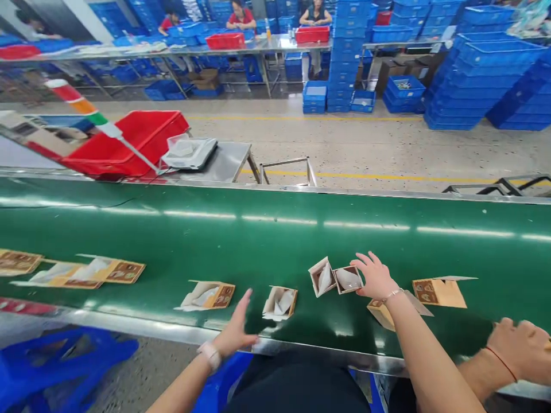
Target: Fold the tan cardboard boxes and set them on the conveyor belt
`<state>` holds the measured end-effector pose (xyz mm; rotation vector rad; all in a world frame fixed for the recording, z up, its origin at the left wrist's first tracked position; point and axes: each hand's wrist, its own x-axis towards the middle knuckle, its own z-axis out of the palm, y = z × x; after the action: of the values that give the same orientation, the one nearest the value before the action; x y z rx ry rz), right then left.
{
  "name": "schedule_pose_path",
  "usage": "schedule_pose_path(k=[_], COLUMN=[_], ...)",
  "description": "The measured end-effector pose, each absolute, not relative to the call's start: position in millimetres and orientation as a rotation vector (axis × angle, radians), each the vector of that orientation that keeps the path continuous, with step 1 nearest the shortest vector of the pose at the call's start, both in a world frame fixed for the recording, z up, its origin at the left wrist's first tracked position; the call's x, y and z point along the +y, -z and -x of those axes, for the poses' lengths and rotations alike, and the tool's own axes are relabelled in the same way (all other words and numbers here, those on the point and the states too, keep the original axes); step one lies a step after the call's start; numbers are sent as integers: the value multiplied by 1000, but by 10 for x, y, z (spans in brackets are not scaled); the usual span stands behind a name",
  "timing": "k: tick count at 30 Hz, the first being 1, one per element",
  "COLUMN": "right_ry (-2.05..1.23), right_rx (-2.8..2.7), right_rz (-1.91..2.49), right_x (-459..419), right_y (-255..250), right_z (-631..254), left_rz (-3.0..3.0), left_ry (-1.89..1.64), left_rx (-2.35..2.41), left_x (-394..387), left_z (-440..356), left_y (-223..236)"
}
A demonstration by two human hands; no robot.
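My left hand [235,331] is open above the near edge of the green conveyor belt, thumb and fingers spread, holding nothing. Just right of it stands an open small cardboard box [291,301] with a white packet [283,302] inside. My right hand [375,276] has its thumb and fingers around the right end of another small cardboard box [348,280], which is open and contains a white packet. Touching that box on its left is a tilted open box [321,277], also with a packet. Below my right forearm lies a box [381,314], partly hidden.
Several open brown boxes [127,272] lie along the green belt [193,241] to the left; one more [439,291] is at right. A co-worker's hand [519,350] rests at the right edge. Beyond the belt are a red bin [142,135], a scale [191,154] and stacked blue crates [477,86].
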<state>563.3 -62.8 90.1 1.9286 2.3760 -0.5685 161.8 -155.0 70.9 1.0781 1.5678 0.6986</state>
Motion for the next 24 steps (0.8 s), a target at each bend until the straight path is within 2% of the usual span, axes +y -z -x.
schedule_pose_path(k=[5, 10, 15, 18, 21, 24], right_ry=[892, 1345, 1479, 1539, 1603, 1653], right_rx=[2452, 2178, 2031, 2022, 2032, 2049], right_rz=[-2009, -2172, -2244, -2274, -2329, -2346], right_x=[-751, -688, -670, -709, -728, -727], right_y=[-904, -997, -1062, -987, -876, -817], right_z=[-5622, -5677, -5702, -5784, -5893, -5947], left_rz=[-1239, -1254, -1240, -1283, -1347, -1263], left_ry=[-737, -856, -805, -676, -526, -837], left_rx=[1184, 1123, 1238, 1403, 1627, 2122], left_x=[-1051, -786, -886, -1352, -1822, -1829], left_z=[-2335, -2591, -2834, -2602, -1927, -1207], left_y=[-574, -432, -387, -361, -361, -436])
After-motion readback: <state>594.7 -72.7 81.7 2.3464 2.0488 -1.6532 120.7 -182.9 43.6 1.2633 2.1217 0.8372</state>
